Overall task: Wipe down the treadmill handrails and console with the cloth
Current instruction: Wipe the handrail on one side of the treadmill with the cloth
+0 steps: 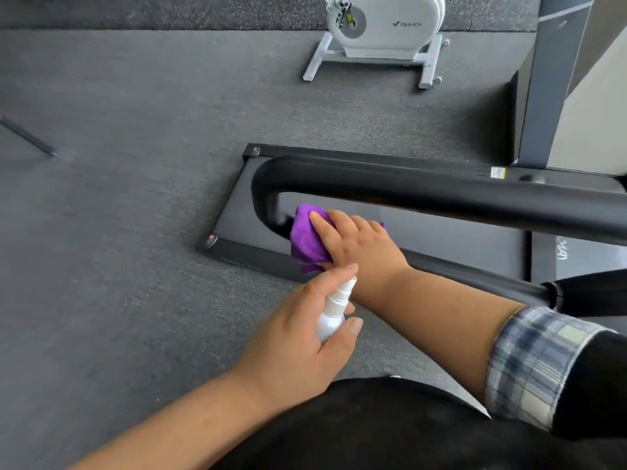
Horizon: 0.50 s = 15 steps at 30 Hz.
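Observation:
A thick black treadmill handrail (424,189) runs from the right edge to a bend at the middle, then curves back toward me. My right hand (356,242) presses a bunched purple cloth (305,239) against the rail just below the bend, fingers curled round the cloth. My left hand (298,337) grips a small white spray bottle (334,313), its nozzle pointing up toward the cloth. The console is out of view.
The treadmill deck (244,201) with its black belt lies under the rail on grey rubber flooring. A white exercise machine (383,32) stands at the back. A grey upright post (549,83) rises at the right. A dark rod (29,137) lies at the left.

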{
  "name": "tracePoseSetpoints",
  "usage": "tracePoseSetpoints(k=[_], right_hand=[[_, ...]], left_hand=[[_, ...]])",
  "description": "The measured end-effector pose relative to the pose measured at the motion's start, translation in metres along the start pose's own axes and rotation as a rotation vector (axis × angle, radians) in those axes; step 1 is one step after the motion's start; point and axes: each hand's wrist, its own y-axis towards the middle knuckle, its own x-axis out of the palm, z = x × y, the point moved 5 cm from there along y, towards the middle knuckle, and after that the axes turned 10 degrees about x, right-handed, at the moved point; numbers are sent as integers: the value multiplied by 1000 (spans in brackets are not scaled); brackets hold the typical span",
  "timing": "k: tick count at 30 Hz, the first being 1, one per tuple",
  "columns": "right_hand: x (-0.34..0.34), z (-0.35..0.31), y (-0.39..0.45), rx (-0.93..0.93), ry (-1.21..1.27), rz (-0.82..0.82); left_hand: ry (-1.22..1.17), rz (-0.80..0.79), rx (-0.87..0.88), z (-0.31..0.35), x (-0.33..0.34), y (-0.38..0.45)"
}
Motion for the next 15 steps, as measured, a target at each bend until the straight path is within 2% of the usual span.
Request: tracePoseSetpoints(k=[7, 11, 15], right_hand=[[-7, 33, -22, 96, 131, 22], [-8, 18, -3, 160, 107, 1], [-7, -16, 23, 123, 105, 14]], left_hand=[[-15, 23, -28, -14, -20, -6], [15, 24, -33, -26, -41, -9], [26, 16, -31, -37, -56, -10]])
